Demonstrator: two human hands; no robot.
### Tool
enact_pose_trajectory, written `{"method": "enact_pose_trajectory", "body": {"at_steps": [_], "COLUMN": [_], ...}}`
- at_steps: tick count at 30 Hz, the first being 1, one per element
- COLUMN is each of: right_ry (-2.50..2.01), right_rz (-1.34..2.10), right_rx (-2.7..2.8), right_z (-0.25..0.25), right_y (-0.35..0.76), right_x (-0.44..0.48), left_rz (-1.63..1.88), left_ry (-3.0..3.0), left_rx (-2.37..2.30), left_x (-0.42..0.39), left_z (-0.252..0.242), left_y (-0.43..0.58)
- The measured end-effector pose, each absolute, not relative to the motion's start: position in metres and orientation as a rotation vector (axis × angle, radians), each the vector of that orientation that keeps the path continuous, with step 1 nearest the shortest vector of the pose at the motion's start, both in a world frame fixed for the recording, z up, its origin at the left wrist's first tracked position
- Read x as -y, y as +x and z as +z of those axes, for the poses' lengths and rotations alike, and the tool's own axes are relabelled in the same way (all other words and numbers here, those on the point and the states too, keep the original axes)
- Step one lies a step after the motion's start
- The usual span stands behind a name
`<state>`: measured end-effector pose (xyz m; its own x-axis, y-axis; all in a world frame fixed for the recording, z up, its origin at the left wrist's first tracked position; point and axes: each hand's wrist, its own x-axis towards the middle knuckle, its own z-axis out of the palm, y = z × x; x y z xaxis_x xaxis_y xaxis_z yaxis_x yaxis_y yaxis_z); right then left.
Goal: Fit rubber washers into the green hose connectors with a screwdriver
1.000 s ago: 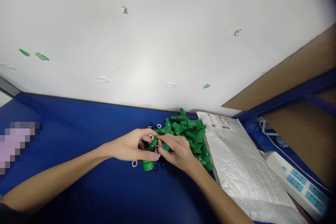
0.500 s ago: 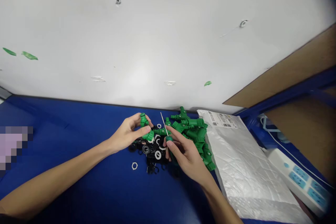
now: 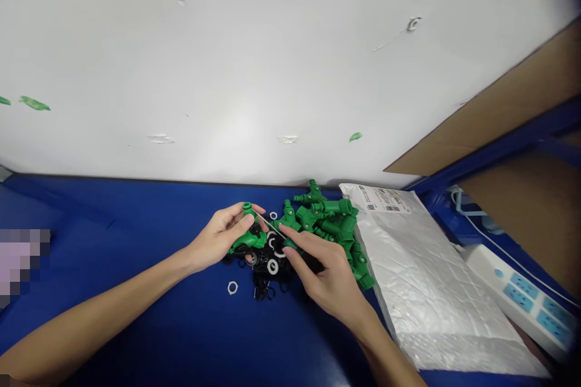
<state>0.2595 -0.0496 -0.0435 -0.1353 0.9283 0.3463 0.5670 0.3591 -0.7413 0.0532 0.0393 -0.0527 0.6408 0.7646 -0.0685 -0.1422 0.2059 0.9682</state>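
L hand has a closed grip round a green plastic hose connector, just above a pile of black & white rings on the blue surface. R hand grip pinches a thin metal pin w/ green end, tip near the connector. Green Y-connectors heaped just beside; foil mailer touching them, power strip far right.

Pixelated pink patch at far left: I can't identify it. Mailer label: print too small to read. Left hand hides part of the green fitting; right fingers cover one end of the thin metal pin. Black rings: too heaped to count.
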Motion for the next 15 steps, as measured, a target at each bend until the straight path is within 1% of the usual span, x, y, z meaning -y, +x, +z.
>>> {"method": "enact_pose_trajectory", "body": {"at_steps": [8, 15], "right_ry": [-1.306, -1.282], "right_rz": [0.471, 0.417], "right_rx": [1.824, 1.845], "right_z": [-0.0357, -0.039], "right_y": [0.2587, 0.2611], "right_x": [0.0499, 0.0509], "left_rz": [0.665, 0.663], "left_ry": [1.102, 1.107], "left_rx": [-0.613, -0.602], "left_x": [-0.0362, -0.0359], "left_z": [-0.0532, -0.0548], "left_y": [0.056, 0.0558]}}
